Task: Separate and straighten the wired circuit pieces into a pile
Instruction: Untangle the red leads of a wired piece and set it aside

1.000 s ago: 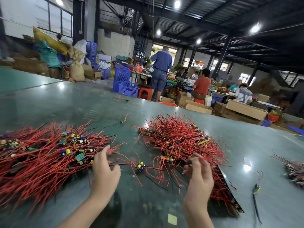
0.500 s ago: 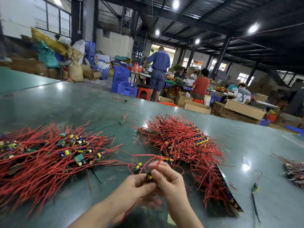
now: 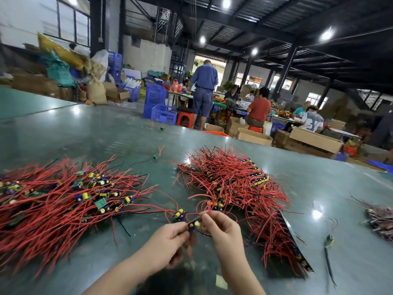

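body: two bare forearms | hands bare, ungloved | sleeves: not visible | jewellery: not visible

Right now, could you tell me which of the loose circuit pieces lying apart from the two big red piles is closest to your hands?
The loose piece with yellow capacitors, just beyond the left hand; the other strays lie farther off.

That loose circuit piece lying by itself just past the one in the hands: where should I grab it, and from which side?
Take the loose circuit piece by its small board, pinching across the edges below the yellow capacitors, coming from above on the near side. Its red wires trail left toward the left pile and right toward the right pile, so a grip on the wires would likely drag neighbours. Both the left hand and right hand are busy.
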Demonstrator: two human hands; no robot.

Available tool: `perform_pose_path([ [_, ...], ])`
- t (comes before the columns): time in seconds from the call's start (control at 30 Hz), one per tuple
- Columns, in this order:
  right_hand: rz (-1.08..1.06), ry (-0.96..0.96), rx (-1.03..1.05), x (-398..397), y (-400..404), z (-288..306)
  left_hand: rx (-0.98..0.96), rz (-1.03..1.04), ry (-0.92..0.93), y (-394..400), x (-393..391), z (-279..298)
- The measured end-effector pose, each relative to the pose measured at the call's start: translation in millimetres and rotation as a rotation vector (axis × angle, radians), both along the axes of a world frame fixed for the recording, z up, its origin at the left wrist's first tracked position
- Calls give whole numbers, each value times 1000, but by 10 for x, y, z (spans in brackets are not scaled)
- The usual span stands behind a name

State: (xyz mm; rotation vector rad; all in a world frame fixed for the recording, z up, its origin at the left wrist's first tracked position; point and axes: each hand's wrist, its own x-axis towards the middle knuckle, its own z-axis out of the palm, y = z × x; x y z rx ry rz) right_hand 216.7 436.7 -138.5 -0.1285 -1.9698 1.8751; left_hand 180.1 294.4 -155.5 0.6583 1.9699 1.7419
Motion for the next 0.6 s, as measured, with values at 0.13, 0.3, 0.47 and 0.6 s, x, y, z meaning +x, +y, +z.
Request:
perform_pose_path([
  [0.13,-171,59,290,-4,0,-18,-169,113,293,2,-72,-74],
  [0.3,-240,98,252,-4,-1,-14,-303,111,490,4,-143,-91],
  [0.47,-92,4,179,15,-18,28,-159,-33,207,-105,-70,-6],
  [0.6,5,-73,330,36,-78,55,-92,50,282,-94,-24,8],
])
